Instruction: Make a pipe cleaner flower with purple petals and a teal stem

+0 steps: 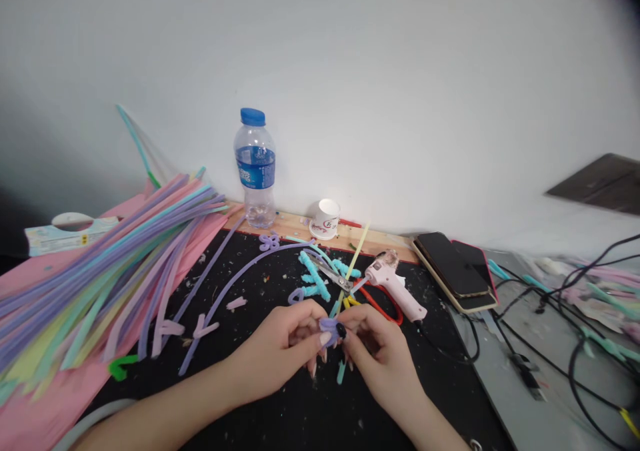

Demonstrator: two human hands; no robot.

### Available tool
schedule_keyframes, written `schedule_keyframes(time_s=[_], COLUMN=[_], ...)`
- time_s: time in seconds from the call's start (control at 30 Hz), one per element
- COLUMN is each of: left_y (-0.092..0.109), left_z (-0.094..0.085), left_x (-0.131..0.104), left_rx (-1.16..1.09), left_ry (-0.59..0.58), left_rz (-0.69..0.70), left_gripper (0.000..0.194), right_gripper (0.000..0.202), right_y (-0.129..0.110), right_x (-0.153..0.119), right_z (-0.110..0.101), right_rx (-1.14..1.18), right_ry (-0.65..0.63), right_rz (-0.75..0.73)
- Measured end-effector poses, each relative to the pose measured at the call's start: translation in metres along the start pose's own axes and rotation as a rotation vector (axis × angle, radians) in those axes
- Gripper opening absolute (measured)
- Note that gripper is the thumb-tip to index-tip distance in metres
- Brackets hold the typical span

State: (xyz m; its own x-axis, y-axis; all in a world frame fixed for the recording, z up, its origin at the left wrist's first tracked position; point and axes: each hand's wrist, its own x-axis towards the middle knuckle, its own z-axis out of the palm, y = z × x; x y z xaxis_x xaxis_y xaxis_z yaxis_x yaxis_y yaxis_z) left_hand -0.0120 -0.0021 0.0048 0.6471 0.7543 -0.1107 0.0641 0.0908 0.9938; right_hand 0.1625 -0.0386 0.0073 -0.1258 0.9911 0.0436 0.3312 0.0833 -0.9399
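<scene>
A small purple pipe-cleaner shape (327, 329) is pinched between both hands low in the middle of the view. My left hand (287, 341) grips its left side with thumb and fingers. From the right, my right hand (377, 347) closes on the same piece, a dark-nailed fingertip against it. Fingers cover part of the shape. Just beyond the hands lie scissors (345, 283) with red handles, fluffy turquoise pipe-cleaner pieces (314, 277) and a yellow stem (359, 254). A pink glue gun (395, 284) rests to their right.
Many pastel pipe cleaners (115, 271) are heaped on pink paper at left. A water bottle (256, 171) and a paper cup (325, 219) stand by the wall. Phones (453, 264) and black cables (530, 324) lie at right. Loose purple stems cross the black mat (280, 404).
</scene>
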Motion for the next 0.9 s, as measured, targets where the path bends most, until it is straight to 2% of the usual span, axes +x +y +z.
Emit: schedule_keyframes(time_s=[0.13, 0.23, 0.5, 0.83, 0.9], left_y=[0.000, -0.003, -0.006, 0.001, 0.002], left_z=[-0.002, -0.003, -0.013, -0.016, -0.016], left_x=[-0.003, -0.004, -0.007, -0.007, -0.007], left_rx=[0.371, 0.548, 0.822, 1.064, 1.123], left_ry=[0.116, 0.170, 0.144, 0.117, 0.137], left_rz=[0.138, 0.237, 0.561, 0.716, 0.787], left_gripper=[0.012, 0.018, 0.028, 0.026, 0.025], right_gripper=[0.005, 0.008, 0.017, 0.022, 0.022], right_y=[-0.001, -0.002, -0.003, -0.002, -0.001], right_x=[0.003, 0.005, 0.008, 0.006, 0.007], right_z=[0.004, 0.005, 0.007, 0.008, 0.008], right_rx=[0.108, 0.190, 0.384, 0.492, 0.503], right_ry=[0.037, 0.028, 0.011, -0.072, -0.066], right_rz=[0.068, 0.120, 0.244, 0.267, 0.274])
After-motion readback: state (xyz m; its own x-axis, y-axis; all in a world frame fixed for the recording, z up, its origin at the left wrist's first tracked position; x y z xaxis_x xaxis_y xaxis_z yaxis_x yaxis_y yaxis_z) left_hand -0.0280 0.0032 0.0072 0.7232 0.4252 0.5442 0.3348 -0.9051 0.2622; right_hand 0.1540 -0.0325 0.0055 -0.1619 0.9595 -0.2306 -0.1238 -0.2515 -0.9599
